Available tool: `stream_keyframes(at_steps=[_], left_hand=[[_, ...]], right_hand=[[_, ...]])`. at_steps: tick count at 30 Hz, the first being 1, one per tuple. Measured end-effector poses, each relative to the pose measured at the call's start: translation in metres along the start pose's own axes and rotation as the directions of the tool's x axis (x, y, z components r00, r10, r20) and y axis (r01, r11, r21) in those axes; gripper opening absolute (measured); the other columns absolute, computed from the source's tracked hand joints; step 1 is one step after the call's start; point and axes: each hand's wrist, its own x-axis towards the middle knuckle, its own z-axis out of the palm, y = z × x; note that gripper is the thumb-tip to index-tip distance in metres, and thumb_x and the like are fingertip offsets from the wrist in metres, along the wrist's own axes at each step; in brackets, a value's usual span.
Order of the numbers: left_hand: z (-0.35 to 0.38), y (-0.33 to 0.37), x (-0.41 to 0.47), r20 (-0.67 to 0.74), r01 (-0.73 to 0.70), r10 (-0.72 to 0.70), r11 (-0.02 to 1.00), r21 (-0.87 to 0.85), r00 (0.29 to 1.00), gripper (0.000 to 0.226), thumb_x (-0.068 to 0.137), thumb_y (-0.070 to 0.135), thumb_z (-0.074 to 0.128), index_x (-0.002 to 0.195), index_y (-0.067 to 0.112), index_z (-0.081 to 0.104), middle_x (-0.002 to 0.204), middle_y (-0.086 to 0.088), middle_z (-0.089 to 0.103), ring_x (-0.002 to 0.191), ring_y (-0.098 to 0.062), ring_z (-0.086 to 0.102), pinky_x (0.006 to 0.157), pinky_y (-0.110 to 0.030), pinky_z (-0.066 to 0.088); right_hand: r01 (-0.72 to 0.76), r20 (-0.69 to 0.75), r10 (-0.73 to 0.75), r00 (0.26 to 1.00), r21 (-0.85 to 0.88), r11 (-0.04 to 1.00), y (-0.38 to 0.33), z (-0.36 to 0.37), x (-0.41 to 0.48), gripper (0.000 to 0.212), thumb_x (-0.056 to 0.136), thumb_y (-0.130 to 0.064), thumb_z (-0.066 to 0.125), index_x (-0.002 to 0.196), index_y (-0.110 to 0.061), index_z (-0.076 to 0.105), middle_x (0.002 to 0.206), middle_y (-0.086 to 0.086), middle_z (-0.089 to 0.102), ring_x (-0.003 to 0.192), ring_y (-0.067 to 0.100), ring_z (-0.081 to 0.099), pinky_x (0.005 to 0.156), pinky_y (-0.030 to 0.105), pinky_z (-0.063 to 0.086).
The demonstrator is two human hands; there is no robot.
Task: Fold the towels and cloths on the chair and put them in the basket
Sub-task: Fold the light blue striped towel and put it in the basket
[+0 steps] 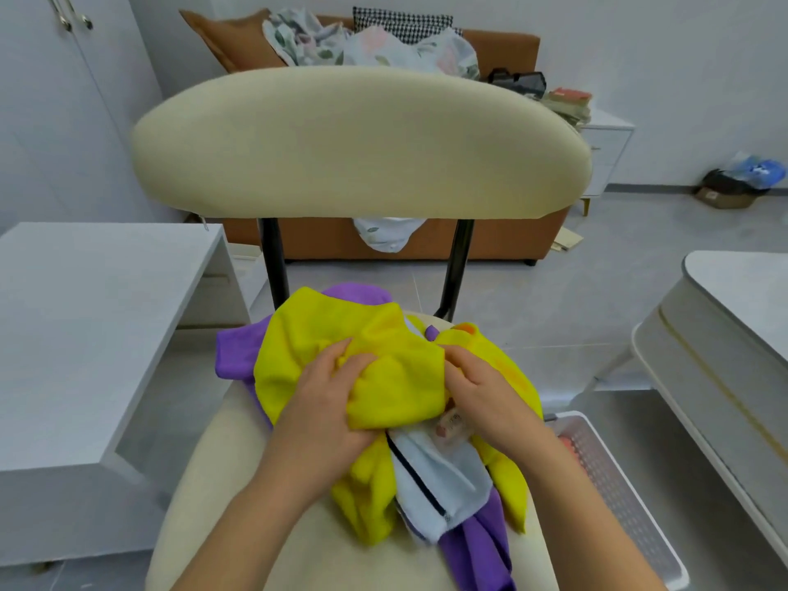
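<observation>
A heap of cloths lies on the cream chair seat (221, 484). On top is a crumpled yellow cloth (396, 377). Under it are a purple cloth (236, 351) and a white cloth with a dark stripe (439, 475). My left hand (328, 403) grips the yellow cloth at its left fold, fingers curled into the fabric. My right hand (482, 386) pinches the same yellow cloth at its right side. A white perforated basket (618, 496) stands on the floor to the right of the chair, with something red inside.
The chair's cream backrest (362, 142) rises right behind the heap. A white desk (85, 317) stands to the left, a white table (733, 334) to the right. An orange sofa (503, 49) with loose fabric stands beyond the chair.
</observation>
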Motion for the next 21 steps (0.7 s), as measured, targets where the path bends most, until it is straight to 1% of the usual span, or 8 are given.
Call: stream_keyframes(at_steps=[2, 5, 8, 11, 13, 15, 18, 21], left_hand=[[-0.007, -0.002, 0.003, -0.164, 0.110, -0.144, 0.974, -0.198, 0.976, 0.052, 0.061, 0.023, 0.061, 0.112, 0.025, 0.060, 0.115, 0.009, 0.055, 0.108, -0.016, 0.057, 0.089, -0.009, 0.034], [-0.022, 0.001, 0.008, -0.250, 0.237, -0.408, 0.825, -0.514, 0.878, 0.022, 0.069, 0.027, 0.054, 0.090, 0.035, 0.055, 0.088, 0.015, 0.062, 0.080, 0.005, 0.058, 0.071, -0.014, 0.042], [-0.026, -0.001, 0.011, -0.213, 0.322, -0.571, 0.690, -0.648, 0.793, 0.016, 0.070, 0.034, 0.053, 0.086, 0.029, 0.057, 0.083, 0.008, 0.063, 0.079, -0.004, 0.059, 0.076, -0.031, 0.045], [-0.026, 0.002, 0.011, -0.200, 0.326, -0.579, 0.674, -0.663, 0.790, 0.018, 0.072, 0.033, 0.055, 0.089, 0.030, 0.058, 0.086, 0.008, 0.064, 0.082, -0.006, 0.059, 0.073, -0.028, 0.046], [-0.025, 0.004, 0.011, -0.214, 0.320, -0.560, 0.701, -0.637, 0.800, 0.014, 0.080, 0.027, 0.062, 0.093, 0.028, 0.058, 0.087, 0.010, 0.063, 0.082, -0.003, 0.058, 0.070, -0.021, 0.043], [-0.024, 0.004, 0.012, -0.228, 0.324, -0.546, 0.730, -0.601, 0.806, 0.015, 0.088, 0.013, 0.062, 0.099, 0.023, 0.058, 0.085, 0.010, 0.062, 0.081, -0.002, 0.057, 0.067, -0.018, 0.041], [-0.024, 0.006, 0.010, -0.229, 0.323, -0.534, 0.743, -0.586, 0.814, 0.015, 0.090, 0.012, 0.060, 0.102, 0.019, 0.057, 0.086, 0.009, 0.062, 0.080, -0.003, 0.057, 0.067, -0.017, 0.041], [-0.029, 0.008, 0.007, -0.227, 0.310, -0.532, 0.733, -0.606, 0.816, 0.019, 0.089, 0.014, 0.062, 0.106, 0.020, 0.057, 0.090, 0.007, 0.062, 0.084, -0.007, 0.058, 0.072, -0.023, 0.041]], right_hand=[[-0.014, 0.058, 0.014, 0.998, 0.005, 1.000, 0.002, -0.002, 0.000, 0.039, 0.093, -0.038, 0.054, 0.129, -0.025, 0.053, 0.121, -0.009, 0.058, 0.107, 0.008, 0.058, 0.093, 0.026, 0.047], [0.015, 0.116, 0.002, 0.993, -0.144, 0.990, 0.008, 0.001, -0.002, 0.061, 0.083, -0.026, 0.070, 0.137, -0.030, 0.043, 0.126, -0.008, 0.050, 0.087, 0.005, 0.062, 0.075, 0.013, 0.049], [0.138, 0.071, -0.127, 0.989, -0.176, 0.975, 0.005, 0.006, -0.004, 0.039, 0.082, -0.024, 0.071, 0.113, -0.041, 0.055, 0.117, -0.006, 0.057, 0.083, 0.001, 0.059, 0.069, 0.008, 0.043], [0.201, -0.015, -0.201, 0.979, -0.001, 0.980, -0.007, 0.006, -0.006, 0.019, 0.088, -0.033, 0.053, 0.103, -0.044, 0.059, 0.108, -0.016, 0.062, 0.097, 0.000, 0.057, 0.083, 0.015, 0.044], [0.142, 0.035, -0.152, 0.988, 0.201, 0.969, -0.014, 0.004, -0.008, 0.031, 0.087, -0.045, 0.041, 0.096, -0.027, 0.066, 0.096, -0.013, 0.066, 0.093, 0.002, 0.060, 0.085, 0.022, 0.047], [0.124, 0.103, -0.145, 0.984, 0.189, 0.974, -0.018, 0.005, -0.011, 0.039, 0.082, -0.055, 0.047, 0.084, -0.019, 0.063, 0.081, -0.008, 0.065, 0.080, 0.009, 0.061, 0.076, 0.031, 0.048], [0.179, 0.013, -0.180, 0.984, 0.055, 0.982, -0.018, 0.012, -0.009, 0.035, 0.081, -0.041, 0.055, 0.082, -0.006, 0.061, 0.071, -0.003, 0.059, 0.067, 0.009, 0.055, 0.064, 0.036, 0.045], [0.233, -0.174, -0.203, 0.964, 0.175, 0.957, -0.033, 0.009, -0.007, 0.026, 0.091, -0.028, 0.049, 0.084, -0.004, 0.059, 0.072, -0.003, 0.053, 0.068, 0.004, 0.048, 0.065, 0.028, 0.042]])
